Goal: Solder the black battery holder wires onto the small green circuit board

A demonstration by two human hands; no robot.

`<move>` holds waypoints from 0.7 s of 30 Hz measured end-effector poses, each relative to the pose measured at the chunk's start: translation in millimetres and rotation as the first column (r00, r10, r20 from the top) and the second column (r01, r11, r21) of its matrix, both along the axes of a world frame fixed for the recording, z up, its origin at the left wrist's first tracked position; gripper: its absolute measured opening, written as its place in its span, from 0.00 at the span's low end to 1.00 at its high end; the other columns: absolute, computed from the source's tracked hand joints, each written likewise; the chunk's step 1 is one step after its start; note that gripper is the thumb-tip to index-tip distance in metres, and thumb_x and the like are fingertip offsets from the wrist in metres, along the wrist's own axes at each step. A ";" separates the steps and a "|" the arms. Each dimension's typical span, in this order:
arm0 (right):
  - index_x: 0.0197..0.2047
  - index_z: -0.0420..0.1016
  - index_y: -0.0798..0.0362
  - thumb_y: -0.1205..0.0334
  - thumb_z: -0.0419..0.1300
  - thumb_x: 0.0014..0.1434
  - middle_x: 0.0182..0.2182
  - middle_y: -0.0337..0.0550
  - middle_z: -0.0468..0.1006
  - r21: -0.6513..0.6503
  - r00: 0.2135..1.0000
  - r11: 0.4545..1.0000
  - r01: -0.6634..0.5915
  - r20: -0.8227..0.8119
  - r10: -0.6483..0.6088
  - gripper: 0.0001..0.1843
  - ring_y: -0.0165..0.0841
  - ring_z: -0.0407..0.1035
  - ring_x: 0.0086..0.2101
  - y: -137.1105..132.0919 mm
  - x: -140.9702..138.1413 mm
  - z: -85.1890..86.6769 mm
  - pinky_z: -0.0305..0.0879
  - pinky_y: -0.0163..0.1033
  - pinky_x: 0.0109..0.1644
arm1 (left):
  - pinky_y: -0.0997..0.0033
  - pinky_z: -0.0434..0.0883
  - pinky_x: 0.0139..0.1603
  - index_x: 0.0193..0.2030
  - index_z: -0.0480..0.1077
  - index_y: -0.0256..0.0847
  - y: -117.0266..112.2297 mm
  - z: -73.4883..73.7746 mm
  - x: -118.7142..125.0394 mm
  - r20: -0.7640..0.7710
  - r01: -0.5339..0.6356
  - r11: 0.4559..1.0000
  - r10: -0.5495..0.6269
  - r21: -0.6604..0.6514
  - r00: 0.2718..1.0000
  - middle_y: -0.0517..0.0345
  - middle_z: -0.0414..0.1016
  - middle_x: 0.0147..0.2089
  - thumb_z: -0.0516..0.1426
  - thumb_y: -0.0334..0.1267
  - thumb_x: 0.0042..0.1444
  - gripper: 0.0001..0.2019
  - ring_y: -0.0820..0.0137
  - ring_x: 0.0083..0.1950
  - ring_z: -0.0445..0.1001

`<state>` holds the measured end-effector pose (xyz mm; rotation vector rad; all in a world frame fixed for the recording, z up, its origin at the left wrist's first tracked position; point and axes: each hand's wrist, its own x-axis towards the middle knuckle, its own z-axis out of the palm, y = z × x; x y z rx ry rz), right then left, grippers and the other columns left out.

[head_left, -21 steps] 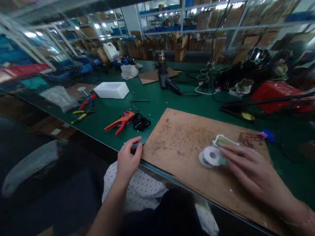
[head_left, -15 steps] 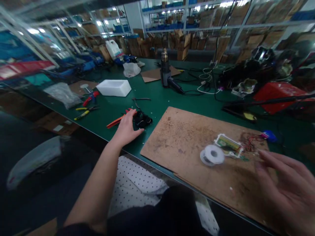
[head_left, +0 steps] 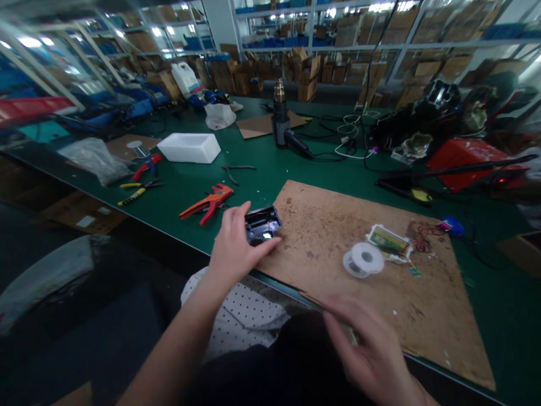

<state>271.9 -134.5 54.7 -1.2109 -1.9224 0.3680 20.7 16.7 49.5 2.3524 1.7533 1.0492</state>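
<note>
My left hand [head_left: 234,248] grips a small black box-shaped part [head_left: 262,224] at the left corner of a brown board [head_left: 329,225] on the green table [head_left: 262,163]. My right hand [head_left: 367,349] is blurred, low near the board's front edge, with fingers apart and nothing seen in it. On the board lie a white spool of solder wire [head_left: 363,261] and a small white circuit module [head_left: 386,239] with red wires [head_left: 420,239].
Red-orange wire strippers [head_left: 207,204] lie left of the board. Further left are red pliers [head_left: 146,167], yellow-handled cutters [head_left: 135,192] and a white foam block [head_left: 190,148]. A heat gun [head_left: 281,121] stands behind. A red box [head_left: 465,160] and tangled cables sit at the right.
My left hand reached to the black part beside the strippers, took it, and brought it to the board's corner. My right hand left the solder spool and dropped toward the board's front edge.
</note>
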 end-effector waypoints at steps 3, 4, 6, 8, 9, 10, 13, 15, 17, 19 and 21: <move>0.54 0.74 0.46 0.66 0.60 0.66 0.45 0.38 0.79 -0.125 0.999 0.991 0.042 -0.012 -0.044 0.14 0.26 0.73 0.46 20.3 -16.2 2.7 0.71 0.33 0.53 | 0.50 0.76 0.58 0.68 0.57 0.33 -51.2 -13.7 42.0 0.096 -0.033 0.997 0.040 -0.074 0.995 0.38 0.63 0.60 0.68 0.55 0.51 0.45 0.51 0.60 0.70; 0.54 0.74 0.46 0.64 0.59 0.66 0.46 0.38 0.78 -0.149 0.998 0.987 0.064 0.003 -0.065 0.13 0.27 0.73 0.46 27.1 -19.3 4.1 0.71 0.34 0.53 | 0.50 0.76 0.58 0.69 0.56 0.33 -64.1 -17.2 51.9 0.116 -0.035 0.994 0.047 -0.101 0.992 0.37 0.63 0.61 0.68 0.53 0.53 0.44 0.50 0.61 0.70; 0.53 0.75 0.47 0.60 0.58 0.68 0.45 0.39 0.78 -0.195 0.993 0.974 0.113 0.053 -0.104 0.12 0.28 0.72 0.44 39.4 -23.8 6.4 0.71 0.36 0.51 | 0.50 0.75 0.60 0.72 0.51 0.33 -84.1 -21.1 64.4 0.136 -0.028 0.990 0.048 -0.140 0.990 0.34 0.60 0.65 0.65 0.51 0.57 0.44 0.48 0.65 0.67; 0.53 0.75 0.48 0.56 0.58 0.68 0.43 0.40 0.77 -0.229 0.986 0.961 0.155 0.103 -0.134 0.13 0.29 0.72 0.41 48.4 -27.1 7.8 0.71 0.37 0.48 | 0.49 0.73 0.63 0.75 0.45 0.33 -98.4 -21.5 68.9 0.129 -0.001 0.988 0.022 -0.157 0.991 0.31 0.57 0.70 0.62 0.48 0.61 0.43 0.47 0.71 0.62; 0.52 0.75 0.49 0.54 0.59 0.67 0.42 0.40 0.77 -0.241 0.982 0.956 0.170 0.121 -0.144 0.13 0.29 0.72 0.39 51.5 -28.6 8.1 0.71 0.38 0.46 | 0.49 0.72 0.64 0.75 0.43 0.32 -104.0 -21.2 69.4 0.120 0.019 0.987 0.001 -0.162 0.993 0.31 0.55 0.72 0.60 0.46 0.63 0.42 0.48 0.72 0.61; 0.50 0.76 0.49 0.52 0.59 0.67 0.41 0.40 0.76 -0.249 0.979 0.951 0.184 0.133 -0.154 0.13 0.29 0.72 0.38 53.9 -30.1 8.4 0.71 0.38 0.45 | 0.50 0.72 0.64 0.75 0.42 0.32 -108.6 -21.0 69.2 0.109 0.038 0.986 -0.020 -0.163 0.994 0.31 0.55 0.73 0.59 0.43 0.64 0.41 0.49 0.72 0.61; 0.48 0.77 0.49 0.51 0.61 0.65 0.41 0.40 0.76 -0.267 0.971 0.937 0.223 0.146 -0.189 0.14 0.29 0.73 0.37 58.2 -34.4 10.1 0.72 0.37 0.42 | 0.57 0.76 0.61 0.75 0.43 0.31 -117.3 -23.1 68.0 0.093 0.078 0.989 -0.067 -0.127 0.993 0.34 0.62 0.71 0.56 0.36 0.66 0.36 0.55 0.68 0.68; 0.49 0.76 0.51 0.51 0.63 0.63 0.42 0.42 0.76 -0.282 0.965 0.925 0.255 0.142 -0.222 0.16 0.29 0.73 0.37 61.1 -36.6 12.2 0.73 0.36 0.40 | 0.61 0.78 0.58 0.74 0.45 0.30 -118.9 -26.4 67.4 0.093 0.075 0.994 -0.068 -0.074 0.993 0.36 0.67 0.68 0.56 0.36 0.66 0.35 0.58 0.64 0.73; 0.49 0.76 0.51 0.52 0.64 0.62 0.42 0.42 0.76 -0.299 0.959 0.914 0.274 0.152 -0.238 0.16 0.30 0.73 0.37 64.8 -37.5 14.5 0.73 0.37 0.40 | 0.63 0.78 0.56 0.73 0.46 0.28 -118.2 -29.8 66.9 0.083 0.061 0.998 -0.059 -0.024 0.995 0.36 0.69 0.66 0.57 0.37 0.66 0.35 0.59 0.62 0.75; 0.47 0.78 0.50 0.53 0.64 0.62 0.41 0.41 0.77 -0.318 0.958 0.908 0.272 0.179 -0.224 0.13 0.31 0.73 0.38 68.9 -36.7 16.6 0.72 0.40 0.43 | 0.63 0.79 0.53 0.73 0.47 0.28 -117.0 -32.0 66.5 0.061 0.047 0.999 -0.047 0.004 0.997 0.37 0.72 0.64 0.58 0.39 0.66 0.35 0.59 0.59 0.78; 0.43 0.79 0.49 0.54 0.63 0.62 0.40 0.41 0.77 -0.349 0.958 0.900 0.261 0.207 -0.198 0.10 0.33 0.72 0.39 72.5 -35.1 18.8 0.71 0.43 0.46 | 0.62 0.80 0.50 0.72 0.49 0.28 -116.0 -33.1 66.2 0.042 0.032 0.999 -0.032 0.013 0.999 0.37 0.75 0.61 0.58 0.40 0.66 0.34 0.59 0.54 0.80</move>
